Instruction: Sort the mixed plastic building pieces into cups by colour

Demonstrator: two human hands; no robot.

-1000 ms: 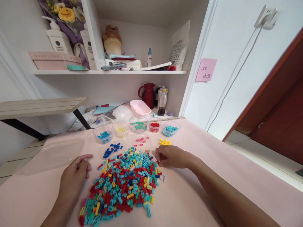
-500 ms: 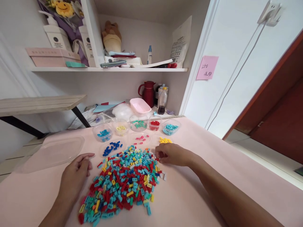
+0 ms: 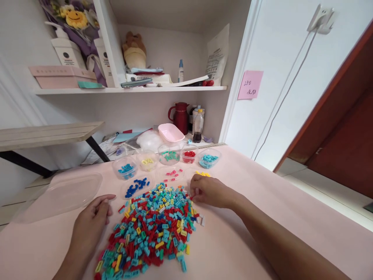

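Note:
A large heap of small mixed-colour toy bricks (image 3: 154,227) lies on the pink table. At its upper right edge is my right hand (image 3: 212,190), fingers curled down and closed; whatever they hold is hidden. Just behind that hand, yellow bricks (image 3: 203,174) show partly covered. My left hand (image 3: 91,219) rests on the table left of the heap, index finger stretched out, thumb apart, holding nothing. Dark blue bricks (image 3: 136,187) and pink bricks (image 3: 174,174) sit in shallow clear trays behind the heap.
Clear tubs hold blue bricks (image 3: 126,170), pale yellow bricks (image 3: 147,162), green bricks (image 3: 170,156), red bricks (image 3: 189,156) and turquoise bricks (image 3: 208,160). A clear lid (image 3: 74,190) lies at left. Farther back stand a pink basin (image 3: 171,133), red jug (image 3: 181,118) and bottle (image 3: 198,126).
The view has shifted slightly, so the shelf sits a little lower and farther left. My right hand stays at the heap's upper right edge; my left hand still rests beside it.

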